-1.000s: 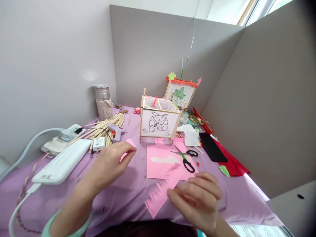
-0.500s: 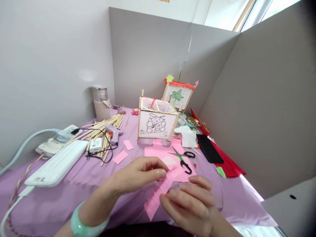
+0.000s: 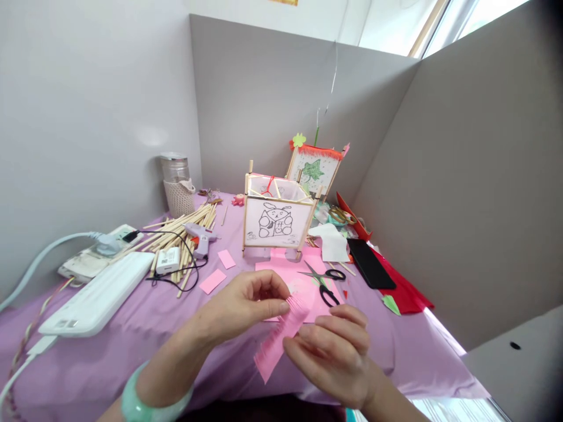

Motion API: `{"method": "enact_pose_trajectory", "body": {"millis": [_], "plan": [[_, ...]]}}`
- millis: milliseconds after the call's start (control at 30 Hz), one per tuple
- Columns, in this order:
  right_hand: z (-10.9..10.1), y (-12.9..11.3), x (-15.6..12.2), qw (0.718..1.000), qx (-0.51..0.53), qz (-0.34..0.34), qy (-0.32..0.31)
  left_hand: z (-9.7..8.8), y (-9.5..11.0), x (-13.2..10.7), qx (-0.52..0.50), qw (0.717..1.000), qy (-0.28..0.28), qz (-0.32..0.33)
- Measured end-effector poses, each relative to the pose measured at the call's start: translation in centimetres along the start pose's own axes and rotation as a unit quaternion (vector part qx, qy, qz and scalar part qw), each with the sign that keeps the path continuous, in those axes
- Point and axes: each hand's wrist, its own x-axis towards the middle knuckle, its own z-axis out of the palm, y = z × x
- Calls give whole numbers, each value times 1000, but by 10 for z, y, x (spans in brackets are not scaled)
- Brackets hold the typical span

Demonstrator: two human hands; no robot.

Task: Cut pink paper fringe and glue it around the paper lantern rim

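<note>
A pink paper strip, finely cut into a fringe along its left edge, slants between my hands above the table's front. My left hand pinches the fringe near the strip's upper end with thumb and fingertips. The uncut right edge lies between the thumb and fingers of my right hand, whose other fingers are curled. Just beyond, black-handled scissors rest with blades apart on a pink paper sheet. Behind them stands a stick-framed paper lantern bearing a rabbit drawing.
At left lie a glue gun, wooden sticks, a white power bank-like device and a power strip with cables. A phone lies right, on red material. Another lantern stands at the back, near grey partitions.
My left fingertips have shifted slightly along the fringe, whose upper strands now stand spread out beside them. Both hands still hold the strip. The view has moved a little.
</note>
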Motion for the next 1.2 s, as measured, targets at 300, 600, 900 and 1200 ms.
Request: {"method": "enact_pose_trajectory", "body": {"millis": [300, 600, 900, 1200], "plan": [[2, 0, 19, 990, 81, 115, 23, -4, -7, 16, -2, 999, 33, 18], [6, 2, 19, 983, 115, 140, 19, -6, -12, 26, 15, 998, 49, 28], [8, 2, 18, 978, 126, 167, 16, -9, -16, 28, 76, 994, 62, 50], [13, 14, 35, 932, 139, 332, -28, -17, 3, 10, 178, 970, 128, 106]]}}
